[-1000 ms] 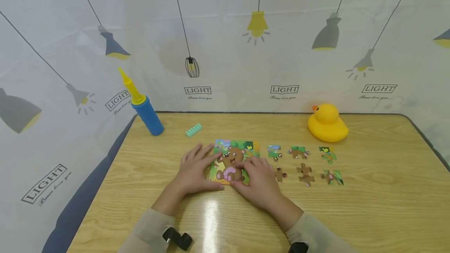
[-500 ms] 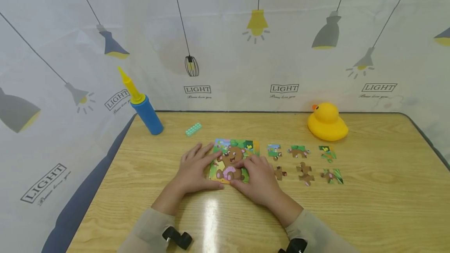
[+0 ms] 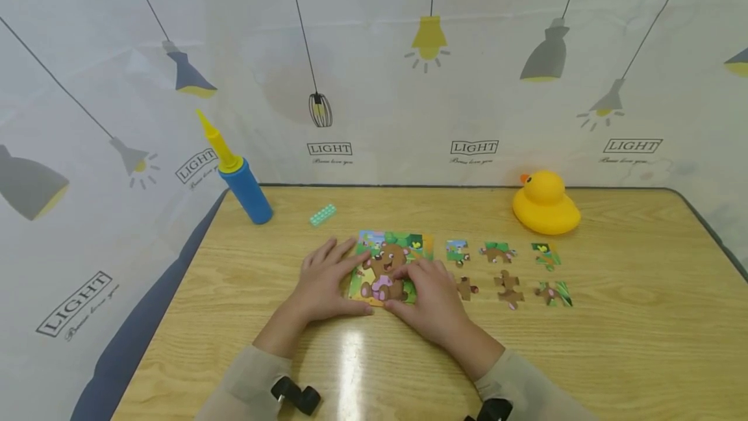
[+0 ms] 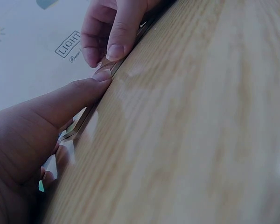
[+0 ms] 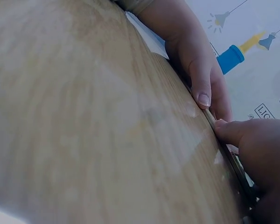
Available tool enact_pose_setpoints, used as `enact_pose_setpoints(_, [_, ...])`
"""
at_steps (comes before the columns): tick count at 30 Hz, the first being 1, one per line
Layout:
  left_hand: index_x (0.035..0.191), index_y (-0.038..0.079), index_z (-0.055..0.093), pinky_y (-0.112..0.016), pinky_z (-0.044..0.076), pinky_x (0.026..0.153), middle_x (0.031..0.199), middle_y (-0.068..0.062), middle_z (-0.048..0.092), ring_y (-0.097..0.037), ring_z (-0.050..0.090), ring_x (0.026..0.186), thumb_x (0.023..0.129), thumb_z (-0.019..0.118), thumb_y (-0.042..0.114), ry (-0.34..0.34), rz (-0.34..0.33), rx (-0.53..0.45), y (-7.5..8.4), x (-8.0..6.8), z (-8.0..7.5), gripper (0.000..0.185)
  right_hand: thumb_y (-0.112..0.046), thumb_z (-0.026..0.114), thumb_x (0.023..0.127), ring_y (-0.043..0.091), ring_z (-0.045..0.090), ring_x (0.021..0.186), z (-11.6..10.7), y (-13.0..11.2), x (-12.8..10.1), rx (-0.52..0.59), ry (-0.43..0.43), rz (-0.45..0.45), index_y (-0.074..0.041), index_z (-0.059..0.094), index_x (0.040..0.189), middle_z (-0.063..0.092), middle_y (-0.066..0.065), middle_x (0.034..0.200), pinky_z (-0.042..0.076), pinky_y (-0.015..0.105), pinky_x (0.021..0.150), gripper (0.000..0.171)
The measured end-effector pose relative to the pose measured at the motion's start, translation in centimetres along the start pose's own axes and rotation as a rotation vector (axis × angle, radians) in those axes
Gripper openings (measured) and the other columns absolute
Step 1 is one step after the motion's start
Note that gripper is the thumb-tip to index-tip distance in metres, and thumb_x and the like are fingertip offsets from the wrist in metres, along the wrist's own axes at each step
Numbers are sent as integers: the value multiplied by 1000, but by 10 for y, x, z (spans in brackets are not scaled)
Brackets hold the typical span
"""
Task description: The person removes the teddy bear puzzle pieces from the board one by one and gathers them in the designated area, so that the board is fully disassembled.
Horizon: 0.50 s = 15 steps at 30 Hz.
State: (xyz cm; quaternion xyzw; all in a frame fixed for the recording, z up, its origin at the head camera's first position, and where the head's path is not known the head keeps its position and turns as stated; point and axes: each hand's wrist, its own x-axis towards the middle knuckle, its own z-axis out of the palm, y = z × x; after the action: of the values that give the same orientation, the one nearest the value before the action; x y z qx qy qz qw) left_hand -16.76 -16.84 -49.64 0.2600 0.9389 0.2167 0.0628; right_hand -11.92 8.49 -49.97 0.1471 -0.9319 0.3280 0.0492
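The bear jigsaw board (image 3: 390,267) lies flat on the wooden table (image 3: 613,343), left of the six loose puzzle pieces (image 3: 506,273) and nearer the person than the yellow rubber duck (image 3: 546,204). Both hands are on the board. The left hand (image 3: 323,283) rests on its left edge with the fingers spread and nearly straight, the thumb laid along the near edge; the left wrist view shows that thumb tip (image 4: 101,75) pressed against the board's thin rim (image 4: 79,125), holding nothing. The right hand (image 3: 429,294) covers the board's lower right part, fingers bent down onto the picture and the thumb at the near edge; whether they pinch a piece there cannot be told. So the board sits directly under and between the two hands, its near edge running left to right just ahead of both thumbs, and the right hand is the nearer one to the loose pieces. Against the frames of a second and half a second ago almost nothing differs: the hands lie in the same places on the board, and the board, the pieces, the duck, the blue and yellow hand pump (image 3: 241,181) and the small green block (image 3: 322,215) behind the board have not shifted.
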Motion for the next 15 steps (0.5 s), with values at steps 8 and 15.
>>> enact_pose_setpoints(8, [163,27,49,-69,15,121,175,-6,28,-45,15,160,73,86,72,29,15,-15,-2,-1,3,107,-33,97,81,19,54,99,2,0,-5,-12,102,-114,-15,78,119,71,-5,113,42,42,87,46])
enact_pose_setpoints(15, [164,29,47,-67,12,123,176,-4,25,-42,11,162,75,85,73,-9,-5,-2,0,-1,-1,106,-21,99,77,20,58,94,4,-2,-8,-40,198,-225,-15,83,116,75,-2,112,43,40,81,43])
